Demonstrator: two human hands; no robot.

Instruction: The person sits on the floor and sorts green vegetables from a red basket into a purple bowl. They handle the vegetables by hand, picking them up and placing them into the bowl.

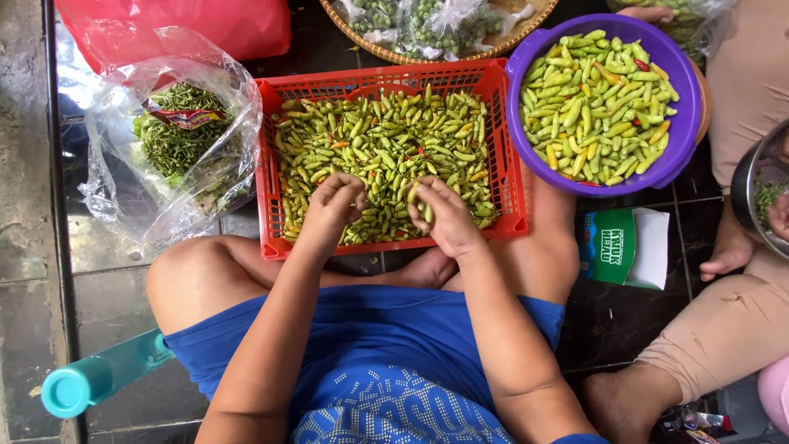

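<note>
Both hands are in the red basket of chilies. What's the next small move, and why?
Probably pinch the stem off the chili in the right hand; the left hand rests beside it on the pile in the red basket.

Market-style floor workspace: tiled floor [33, 247], chili-filled red basket [267, 164], purple bowl [686, 107].

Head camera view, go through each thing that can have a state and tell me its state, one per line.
Red basket: full of green chilies, on the lap.
Purple bowl: filled with chilies.
Clear plastic bag: open, holds green stems.
Left hand: fingers down in the basket's chilies.
Right hand: pinching a green chili.
Teal bottle: capped, lying on the floor.
</note>
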